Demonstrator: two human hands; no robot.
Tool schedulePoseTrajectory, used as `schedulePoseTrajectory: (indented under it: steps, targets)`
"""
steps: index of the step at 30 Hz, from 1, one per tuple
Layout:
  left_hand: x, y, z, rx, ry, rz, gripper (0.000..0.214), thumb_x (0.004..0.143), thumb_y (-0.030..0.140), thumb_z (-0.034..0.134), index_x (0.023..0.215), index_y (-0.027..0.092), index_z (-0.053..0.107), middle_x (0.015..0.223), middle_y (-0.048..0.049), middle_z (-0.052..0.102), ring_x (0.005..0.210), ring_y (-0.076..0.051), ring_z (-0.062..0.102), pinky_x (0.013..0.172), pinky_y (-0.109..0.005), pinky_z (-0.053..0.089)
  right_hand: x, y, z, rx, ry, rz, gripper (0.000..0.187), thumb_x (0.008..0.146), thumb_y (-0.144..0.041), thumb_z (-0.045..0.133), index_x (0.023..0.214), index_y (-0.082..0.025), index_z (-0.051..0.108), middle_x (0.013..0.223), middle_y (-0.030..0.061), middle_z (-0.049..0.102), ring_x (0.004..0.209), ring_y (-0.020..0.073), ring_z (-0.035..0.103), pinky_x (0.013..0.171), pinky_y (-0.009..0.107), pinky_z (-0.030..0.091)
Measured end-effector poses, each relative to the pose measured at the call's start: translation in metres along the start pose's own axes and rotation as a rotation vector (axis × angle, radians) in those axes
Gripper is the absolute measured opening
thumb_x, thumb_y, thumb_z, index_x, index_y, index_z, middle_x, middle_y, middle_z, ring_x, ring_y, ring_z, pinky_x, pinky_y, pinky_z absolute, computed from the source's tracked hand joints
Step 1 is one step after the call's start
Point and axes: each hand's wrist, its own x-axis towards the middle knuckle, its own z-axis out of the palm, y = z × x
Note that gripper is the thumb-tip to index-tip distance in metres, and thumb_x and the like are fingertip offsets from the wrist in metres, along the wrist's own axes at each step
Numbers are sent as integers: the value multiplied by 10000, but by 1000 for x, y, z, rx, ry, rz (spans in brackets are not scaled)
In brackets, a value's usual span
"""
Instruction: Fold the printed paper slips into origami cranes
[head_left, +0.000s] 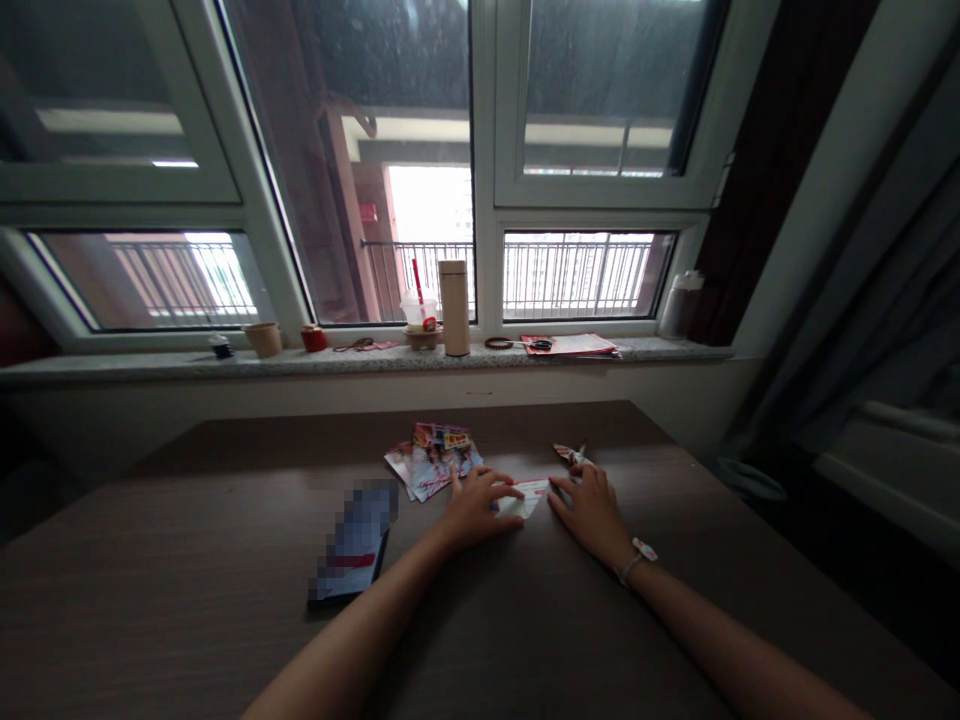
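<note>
Both hands rest on a dark wooden table over a small white paper with red print. My left hand lies on the paper's left part, fingers bent and pressing down. My right hand lies flat at the paper's right edge, fingers stretched out toward it; a bracelet sits on that wrist. Just behind the left hand is a fanned pile of colourful printed papers. A small folded paper figure stands behind the right hand.
A blurred dark flat object lies left of my left forearm. The stone windowsill holds a tall beige flask, a plastic cup with a red straw, small cups, red papers with scissors and a white kettle.
</note>
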Motion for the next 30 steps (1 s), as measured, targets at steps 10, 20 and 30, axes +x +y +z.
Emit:
schedulePoseTrajectory:
  steps: [10, 20, 30]
  targets:
    - [-1, 6, -1, -39, 85, -63, 289, 850, 484, 619, 1081, 331, 701, 1202, -2, 687, 1292, -268, 447, 1181, -566, 37, 1, 3, 4, 68, 2, -20, 335, 889, -414, 538, 1138, -255, 698, 1215, 120, 529, 1190, 276, 438, 1035, 430, 357]
    - [0, 7, -6, -160, 119, -87, 326, 933, 494, 475, 1018, 312, 732, 1172, -5, 702, 1279, -244, 495, 1195, -528, 80, 1, 7, 3, 236, 76, -136, 188, 893, -327, 558, 909, -288, 740, 1201, 69, 543, 1233, 254, 435, 1053, 433, 324]
    - [5, 0, -2, -147, 214, -206, 454, 841, 335, 626, 1287, 258, 591, 1251, -73, 635, 1198, -263, 536, 1151, -520, 229, 5, 12, 14, 297, 65, -119, 163, 894, -254, 525, 823, -205, 664, 1175, 94, 561, 1195, 269, 469, 1023, 473, 366]
